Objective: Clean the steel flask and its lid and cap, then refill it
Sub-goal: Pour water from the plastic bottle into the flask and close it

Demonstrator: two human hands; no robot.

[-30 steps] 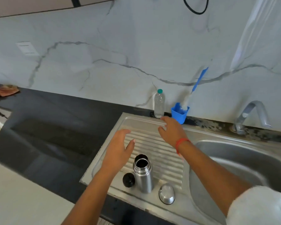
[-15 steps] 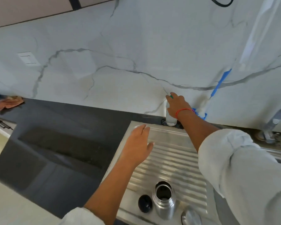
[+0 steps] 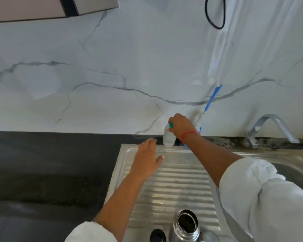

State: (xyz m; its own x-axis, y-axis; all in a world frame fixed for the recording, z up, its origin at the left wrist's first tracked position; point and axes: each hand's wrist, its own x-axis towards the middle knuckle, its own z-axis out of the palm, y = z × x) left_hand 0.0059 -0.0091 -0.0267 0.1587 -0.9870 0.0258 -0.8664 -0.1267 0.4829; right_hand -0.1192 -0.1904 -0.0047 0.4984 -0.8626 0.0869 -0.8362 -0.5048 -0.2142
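The open steel flask (image 3: 185,226) stands upright at the near edge of the ribbed steel drainboard (image 3: 173,186). Its black lid (image 3: 157,235) lies just left of it, and the steel cap (image 3: 208,237) shows partly at its right, cut off by the frame. At the back edge, my right hand (image 3: 181,126) grips the neck of a small clear bottle with a teal cap (image 3: 168,137), which leans left. My left hand (image 3: 145,161) hovers open over the drainboard's far left corner, fingers straight, holding nothing.
A blue brush handle (image 3: 212,97) rises from a blue holder mostly hidden behind my right wrist. A steel tap (image 3: 269,128) stands at the right over the sink basin (image 3: 296,165). Dark counter (image 3: 51,172) spreads to the left below the marble wall.
My right hand reached the bottle at the wall, closed on its neck and now tilts it left. My left hand moved toward the back of the drainboard. The view has shifted upward.
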